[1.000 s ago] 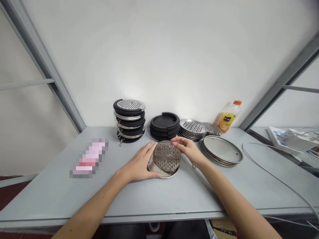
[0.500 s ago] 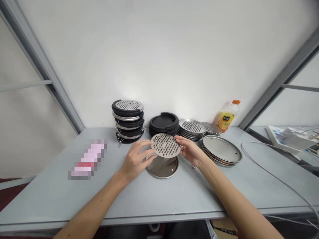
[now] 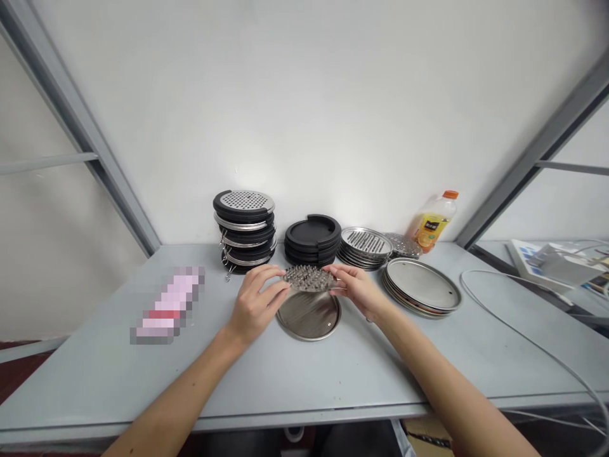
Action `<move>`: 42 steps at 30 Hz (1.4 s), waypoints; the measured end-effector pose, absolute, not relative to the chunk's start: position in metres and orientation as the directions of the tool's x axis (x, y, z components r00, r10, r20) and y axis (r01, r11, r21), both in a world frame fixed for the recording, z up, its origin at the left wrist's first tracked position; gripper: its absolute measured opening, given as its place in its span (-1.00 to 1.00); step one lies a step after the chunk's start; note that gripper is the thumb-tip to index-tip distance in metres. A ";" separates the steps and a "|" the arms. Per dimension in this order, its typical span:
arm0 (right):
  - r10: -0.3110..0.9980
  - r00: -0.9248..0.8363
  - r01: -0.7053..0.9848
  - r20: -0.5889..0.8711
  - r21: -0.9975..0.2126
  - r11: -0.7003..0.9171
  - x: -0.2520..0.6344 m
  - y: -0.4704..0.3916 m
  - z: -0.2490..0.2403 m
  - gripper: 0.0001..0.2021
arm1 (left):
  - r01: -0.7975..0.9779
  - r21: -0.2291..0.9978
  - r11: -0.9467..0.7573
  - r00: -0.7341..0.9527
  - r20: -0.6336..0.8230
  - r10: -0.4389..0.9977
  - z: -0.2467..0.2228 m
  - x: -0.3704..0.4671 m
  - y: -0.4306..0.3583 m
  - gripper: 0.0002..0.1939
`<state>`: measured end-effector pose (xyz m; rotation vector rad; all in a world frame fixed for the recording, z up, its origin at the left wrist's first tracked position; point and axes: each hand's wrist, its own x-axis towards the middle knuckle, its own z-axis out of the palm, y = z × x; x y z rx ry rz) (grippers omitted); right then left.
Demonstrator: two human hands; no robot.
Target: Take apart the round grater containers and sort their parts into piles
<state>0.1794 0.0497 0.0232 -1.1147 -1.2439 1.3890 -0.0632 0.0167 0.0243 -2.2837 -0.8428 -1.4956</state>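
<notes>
A round perforated metal disc is held in the air, its surface now looking rough with raised teeth. My left hand pinches its left edge, and my right hand pinches the right edge. Below the disc, a shallow round metal plate lies on the grey table, its far part hidden by the disc. Just behind stands a stack of black rings. To its right sits a stack of slotted metal discs.
At the back left rises a stack of black and metal discs with small hooks. Metal plates, a juice bottle and a white cable are at right. A blurred pink item lies left.
The held disc has been tilted or turned between my hands, so its raised teeth show instead of its flat slotted face. More of the black rings and of the plate underneath is visible.
</notes>
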 end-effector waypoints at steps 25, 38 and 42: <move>0.694 -0.217 0.525 0.687 -0.517 0.676 0.183 0.037 0.022 -0.86 | 0.666 0.201 -0.718 0.073 0.941 0.332 0.026 -0.065 0.016 -0.90; 0.441 0.090 0.975 0.893 -0.170 0.146 0.345 0.079 0.043 -0.83 | 0.651 0.258 -0.714 0.124 0.892 0.435 0.020 -0.059 0.014 -0.78; 0.642 0.157 0.988 0.751 -0.124 -0.096 0.402 0.098 0.034 -0.83 | 0.665 0.299 -0.685 0.132 0.855 0.501 0.019 -0.059 0.014 -0.80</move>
